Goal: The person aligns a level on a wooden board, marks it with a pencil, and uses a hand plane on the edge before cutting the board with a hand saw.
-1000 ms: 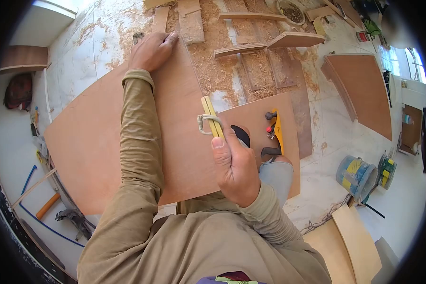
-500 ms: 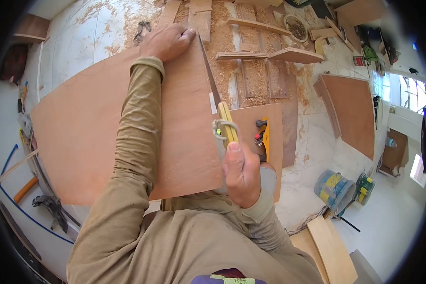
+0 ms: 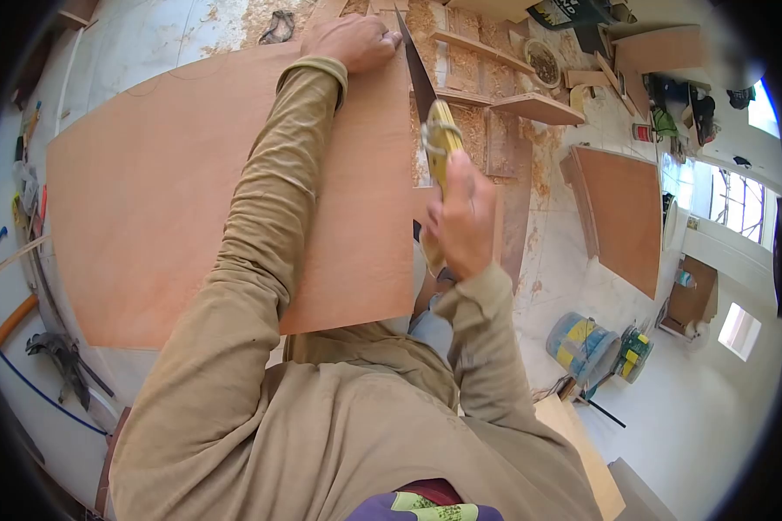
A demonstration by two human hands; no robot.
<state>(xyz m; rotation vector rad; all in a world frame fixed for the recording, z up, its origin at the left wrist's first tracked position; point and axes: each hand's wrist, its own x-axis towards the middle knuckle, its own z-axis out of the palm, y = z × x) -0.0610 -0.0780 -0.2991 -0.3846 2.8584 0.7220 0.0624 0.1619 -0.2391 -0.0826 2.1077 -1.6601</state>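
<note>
1. Reddish-brown wooden sheet. The person's lap is partly covered by it, and its near edge is set close to the torso.
2. Panel. It is seen on the pale floor, well apart to the right, with one side bordered by a narrow strip.
3. Saw. Its dark blade is directed away from the body, beside the sheet's right-hand edge; whether the wood is touched cannot be told.
4. Blue bucket. Yellow patches are borne on its wall; a green container is placed just beside it.
5. Right hand. The yellow saw handle is enclosed by bent fingers, with the thumb laid along it; the outline is slightly blurred.
6. Left hand. It is rested at the sheet's far right corner, near the blade; the fingers are largely hidden, so whether they are spread or closed cannot be told.
7. Pale cord. It is looped around the handle, ahead of the thumb.
</note>
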